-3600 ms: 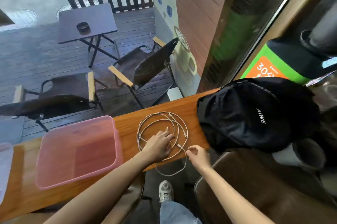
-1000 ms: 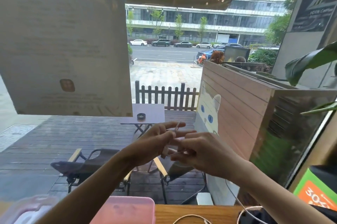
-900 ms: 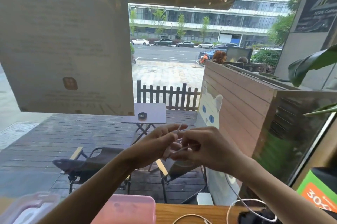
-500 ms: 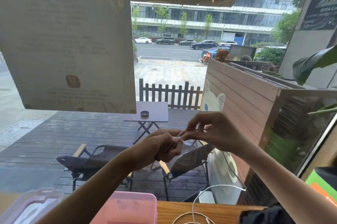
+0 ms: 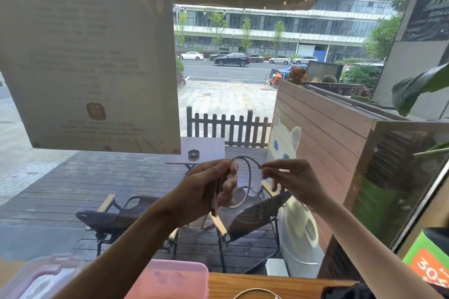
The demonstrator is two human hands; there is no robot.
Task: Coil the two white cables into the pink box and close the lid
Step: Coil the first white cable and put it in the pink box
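Observation:
Both hands are raised in front of the window. My left hand point(image 5: 209, 187) grips a bundle of coiled white cable point(image 5: 246, 184), and one loop stands out to its right. My right hand point(image 5: 289, 179) pinches the cable just beyond that loop, a short way from the left hand. The pink box point(image 5: 170, 281) sits open at the bottom edge on the wooden counter point(image 5: 262, 284). Its clear lid point(image 5: 41, 276) lies to the left. An arc of the second white cable point(image 5: 257, 292) lies on the counter at the bottom edge.
A black backpack point(image 5: 345, 292) shows at the bottom right corner. A window with a paper notice point(image 5: 90, 55) is right behind the counter; beyond it are patio chairs and a table.
The hands and the view rose from the counter to window height. Over the last second my right hand has drawn the cable round into a loop, and the hands have moved apart.

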